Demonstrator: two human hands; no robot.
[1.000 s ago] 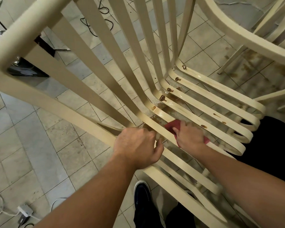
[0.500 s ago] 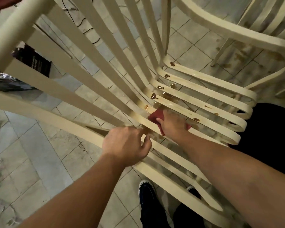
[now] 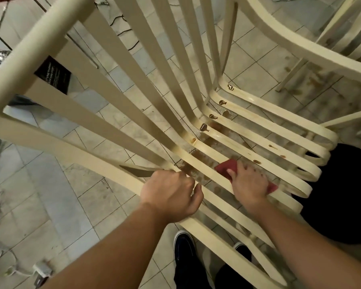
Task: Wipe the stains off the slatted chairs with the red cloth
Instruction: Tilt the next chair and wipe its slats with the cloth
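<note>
Tiled floor [image 3: 40, 205], cream slatted chair [image 3: 40, 42] viewed from above; both hands on it.
Second chair [image 3: 300, 52] just beside, upper right, with smeared brown marks on the floor under it. Dark round object [image 3: 342, 195] at right, partly behind the seat slat ends. Back slats cross the view and cut off cables and a black card on the floor. Left hand [image 3: 171, 195] curled round the near side rail. Right hand [image 3: 248, 182] has its fingers bent over the red cloth [image 3: 225, 166], pressing it on a seat slat. Brown stains [image 3: 204, 127] sit at the slat bends, beyond the cloth.
</note>
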